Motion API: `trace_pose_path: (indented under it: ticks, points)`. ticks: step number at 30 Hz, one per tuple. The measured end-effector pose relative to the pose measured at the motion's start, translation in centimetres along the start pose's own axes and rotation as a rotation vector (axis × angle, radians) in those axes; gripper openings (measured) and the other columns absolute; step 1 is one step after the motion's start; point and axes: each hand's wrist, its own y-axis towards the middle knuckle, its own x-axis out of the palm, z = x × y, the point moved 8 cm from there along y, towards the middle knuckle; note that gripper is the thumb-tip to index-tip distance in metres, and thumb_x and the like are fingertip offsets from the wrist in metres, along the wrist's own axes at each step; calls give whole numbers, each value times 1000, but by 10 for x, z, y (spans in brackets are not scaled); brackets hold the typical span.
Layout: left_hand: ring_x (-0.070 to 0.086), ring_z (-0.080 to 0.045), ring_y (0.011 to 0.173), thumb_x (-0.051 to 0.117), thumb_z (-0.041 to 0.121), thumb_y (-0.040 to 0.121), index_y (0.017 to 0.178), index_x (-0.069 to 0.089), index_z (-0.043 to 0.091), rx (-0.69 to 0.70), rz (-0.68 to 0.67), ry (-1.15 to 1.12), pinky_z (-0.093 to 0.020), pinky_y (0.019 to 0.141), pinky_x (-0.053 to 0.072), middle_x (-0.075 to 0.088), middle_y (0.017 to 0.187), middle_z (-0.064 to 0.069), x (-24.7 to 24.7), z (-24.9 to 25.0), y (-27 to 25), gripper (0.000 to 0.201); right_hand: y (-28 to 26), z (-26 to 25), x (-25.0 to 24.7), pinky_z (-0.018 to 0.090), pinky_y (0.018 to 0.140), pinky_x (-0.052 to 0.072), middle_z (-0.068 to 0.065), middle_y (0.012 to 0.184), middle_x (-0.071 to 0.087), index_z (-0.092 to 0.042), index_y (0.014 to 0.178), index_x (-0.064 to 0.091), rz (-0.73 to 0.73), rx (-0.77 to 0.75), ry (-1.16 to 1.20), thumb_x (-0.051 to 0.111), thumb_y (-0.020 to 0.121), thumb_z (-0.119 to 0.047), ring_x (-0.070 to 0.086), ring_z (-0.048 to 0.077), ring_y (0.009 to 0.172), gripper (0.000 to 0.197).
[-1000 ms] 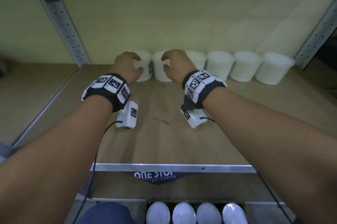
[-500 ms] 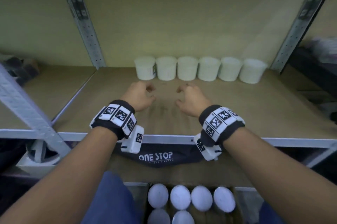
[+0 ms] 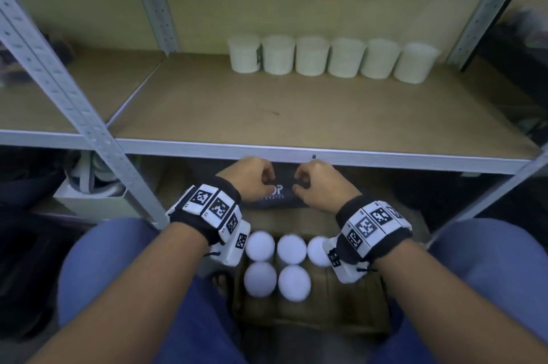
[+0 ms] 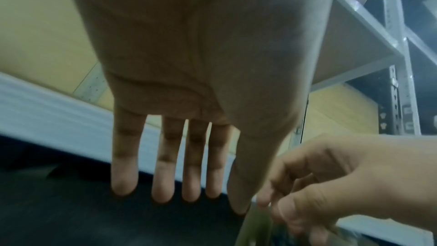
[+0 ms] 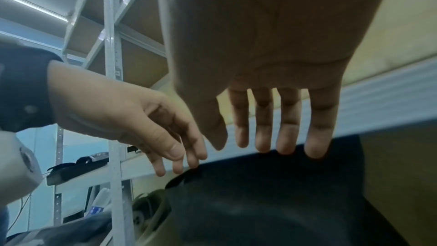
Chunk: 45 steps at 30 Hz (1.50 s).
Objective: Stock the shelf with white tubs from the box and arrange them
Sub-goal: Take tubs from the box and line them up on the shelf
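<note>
Several white tubs (image 3: pixel 329 58) stand in a row at the back right of the shelf board (image 3: pixel 267 114). Below me a cardboard box (image 3: pixel 311 301) holds more tubs, seen as round white lids (image 3: pixel 260 246). My left hand (image 3: pixel 252 178) and right hand (image 3: pixel 315 182) hover side by side just under the shelf's front rail, above the box's far end. Both are empty, fingers loosely hanging, as the left wrist view (image 4: pixel 179 190) and right wrist view (image 5: pixel 272 143) show.
A grey metal upright (image 3: pixel 74 108) slants across the left foreground. A dark cloth or bag with white lettering (image 3: pixel 275 191) lies under the hands on the lower level. Clutter sits on the lower left (image 3: pixel 89 185). My knees in blue trousers (image 3: pixel 103 260) flank the box.
Both hands let go of the tubs at the back of the shelf and drew back out and down below the shelf edge. The view pulled back, showing the box.
</note>
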Motion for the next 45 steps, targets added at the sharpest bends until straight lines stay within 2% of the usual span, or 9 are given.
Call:
trace_pose_path:
  ticks: [12,17,27,30,33,36,38,42,45]
  points:
    - [48,-19,97,62,15,89,122,55,1,-225,-567,69,-27,76,38,54,111,-11,202,-65,-6,37,-31,94,198,33,97,47,11,131,56,-13,129,52,-515,232,-46,60,87,-29,55,28,118,45]
    - [35,-35,135,73,22,80,146,26,12,-320,-595,122,-43,107,39,26,149,-14,260,-90,-5,81,-42,118,251,46,99,45,10,135,44,-21,134,42,-597,289,-151,64,83,-39,52,35,117,59]
    - [39,-41,125,67,25,83,147,25,31,-344,-479,279,-50,101,39,17,154,-5,317,-114,3,76,-31,123,305,49,86,47,9,123,51,-34,130,47,-498,136,-384,74,51,-47,56,38,104,84]
    - [58,-37,103,80,31,66,144,33,40,-351,-416,366,-48,87,49,36,149,-5,321,-115,7,91,-25,125,312,42,81,52,11,117,58,-32,117,64,-458,165,-412,82,39,-49,64,35,95,82]
    - [61,-28,56,82,29,44,105,69,37,-375,-273,332,-42,58,54,69,109,-1,334,-126,17,63,-21,127,326,31,60,56,10,97,59,-30,88,76,-401,205,-304,84,11,-51,69,24,68,81]
    - [61,-28,54,83,24,40,86,73,31,-396,-255,334,-47,57,54,71,102,-2,337,-126,21,48,-19,132,338,26,54,55,9,94,64,-27,79,75,-391,229,-254,88,6,-46,68,20,63,76]
    - [62,-28,55,86,26,34,85,74,32,-392,-283,315,-47,57,54,71,101,-3,340,-126,19,53,-20,124,324,28,60,56,11,102,66,-26,88,74,-402,256,-279,90,14,-46,69,22,73,78]
    - [60,-24,51,88,32,37,83,72,34,-370,-286,316,-33,52,49,68,90,0,326,-119,19,49,-29,116,310,35,105,36,13,146,27,-23,140,39,-511,280,-194,72,77,-35,40,29,128,73]
    - [62,-30,90,78,26,69,116,60,32,-349,-373,349,-41,78,49,55,118,-4,306,-108,15,50,-34,114,298,35,108,34,10,147,22,-25,142,35,-511,293,-126,70,80,-36,39,28,130,71]
